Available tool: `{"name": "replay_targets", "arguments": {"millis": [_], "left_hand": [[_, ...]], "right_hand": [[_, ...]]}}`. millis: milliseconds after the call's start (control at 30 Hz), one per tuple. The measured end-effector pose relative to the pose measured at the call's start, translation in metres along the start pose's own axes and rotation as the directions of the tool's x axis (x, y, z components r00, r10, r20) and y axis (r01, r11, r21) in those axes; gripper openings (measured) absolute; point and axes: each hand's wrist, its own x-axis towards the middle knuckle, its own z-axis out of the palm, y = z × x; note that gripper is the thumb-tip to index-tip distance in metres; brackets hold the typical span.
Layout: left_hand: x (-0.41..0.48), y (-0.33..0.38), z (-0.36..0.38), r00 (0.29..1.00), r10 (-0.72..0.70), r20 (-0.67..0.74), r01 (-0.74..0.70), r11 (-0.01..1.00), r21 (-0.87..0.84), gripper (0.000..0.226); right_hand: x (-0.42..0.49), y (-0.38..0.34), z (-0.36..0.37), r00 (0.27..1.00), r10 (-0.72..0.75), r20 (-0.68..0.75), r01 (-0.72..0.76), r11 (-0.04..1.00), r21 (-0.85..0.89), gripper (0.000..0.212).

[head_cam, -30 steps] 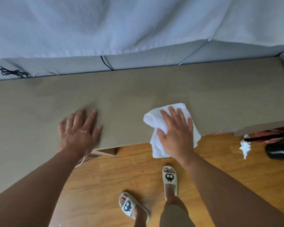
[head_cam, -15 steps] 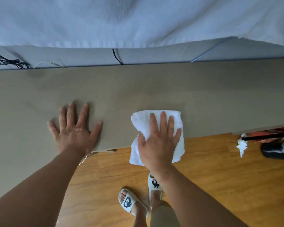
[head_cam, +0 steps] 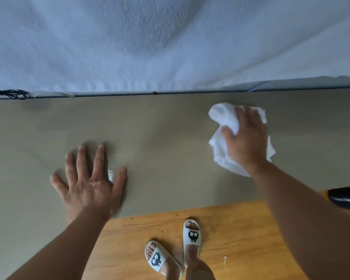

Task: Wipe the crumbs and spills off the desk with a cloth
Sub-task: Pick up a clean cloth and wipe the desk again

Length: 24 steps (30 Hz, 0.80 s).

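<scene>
Head view, looking down on the counter (head_cam: 170, 128), a bare grey-brown top that spans the frame. The white cloth (head_cam: 220, 120) lies bunched on the counter, in its right half and nearer its far edge than its near edge. The right hand (head_cam: 248, 142) lies over the cloth. Its grip is closed on the fabric, with the fingers curled across the top fold, the thumb pressed into the left side of the bunch, and loose cloth showing from under the palm on both sides. The left hand (head_cam: 89, 184) rests flat on the counter's left half, close to the near edge; its grip is open, fingers straight and spread, holding nothing. A small shiny patch (head_cam: 110, 172) shows on the counter between that hand's thumb and forefinger. Beyond the counter's far edge hangs a pale white sheet (head_cam: 170, 41), and a dark tangled cord (head_cam: 8, 93) sits at the left of that edge. Below the counter's near edge is a wooden floor (head_cam: 240, 229), where two feet stand in white slippers (head_cam: 192, 236) printed with a dark cartoon figure. A dark shoe (head_cam: 347, 198) lies on the floor by the counter's near right end
</scene>
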Motion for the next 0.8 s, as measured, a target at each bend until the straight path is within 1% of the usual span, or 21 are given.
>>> {"name": "replay_targets", "arguments": {"millis": [67, 167, 267, 333, 400, 433, 500, 567, 600, 700, 800], "left_hand": [[0.0, 0.0, 0.0, 1.0, 0.0, 0.009, 0.0, 1.0, 0.016, 0.078], [0.001, 0.0, 0.001, 1.0, 0.005, 0.003, -0.005, 1.0, 0.021, 0.08], [0.0, 0.001, -0.001, 1.0, 0.009, -0.008, -0.009, 1.0, -0.014, 0.08], [0.0, 0.003, -0.001, 1.0, 0.02, -0.003, -0.02, 1.0, -0.004, 0.081], [0.001, 0.003, -0.002, 1.0, 0.021, 0.012, -0.021, 1.0, 0.014, 0.082], [0.001, 0.002, -0.002, 1.0, 0.025, 0.015, -0.025, 0.999, 0.021, 0.082], [0.001, 0.001, -0.003, 0.999, 0.03, 0.021, -0.031, 0.999, 0.028, 0.082], [0.001, 0.001, -0.005, 0.999, 0.032, 0.028, -0.033, 0.999, 0.018, 0.08], [0.001, 0.001, -0.005, 0.999, 0.031, 0.034, -0.032, 0.999, 0.012, 0.079], [0.001, 0.0, -0.006, 0.999, 0.021, 0.044, -0.02, 1.0, -0.01, 0.074], [0.0, -0.001, -0.004, 1.0, 0.009, 0.029, -0.007, 0.999, -0.044, 0.067]], "right_hand": [[0.037, 0.013, -0.002, 0.998, 0.066, -0.003, -0.066, 0.998, 0.004, 0.052], [0.066, 0.01, -0.004, 0.975, 0.219, 0.02, -0.219, 0.975, -0.024, 0.055], [0.077, -0.009, -0.001, 0.929, 0.371, 0.02, -0.37, 0.929, -0.019, 0.053], [0.079, -0.028, 0.0, 0.885, 0.464, 0.039, -0.464, 0.886, -0.007, 0.053], [0.075, -0.051, 0.002, 0.862, 0.502, 0.063, -0.503, 0.864, -0.009, 0.05], [0.07, -0.066, 0.003, 0.867, 0.492, 0.079, -0.493, 0.87, -0.011, 0.049], [0.052, -0.101, 0.008, 0.913, 0.393, 0.111, -0.391, 0.92, -0.042, 0.048], [0.029, -0.131, 0.02, 0.969, 0.215, 0.122, -0.208, 0.976, -0.07, 0.053], [0.015, -0.143, 0.022, 0.984, 0.124, 0.13, -0.116, 0.991, -0.064, 0.056], [-0.033, -0.149, 0.017, 0.983, -0.098, 0.157, 0.104, 0.994, -0.026, 0.068], [-0.103, -0.13, 0.008, 0.945, -0.287, 0.16, 0.283, 0.958, 0.043, 0.067]]}}
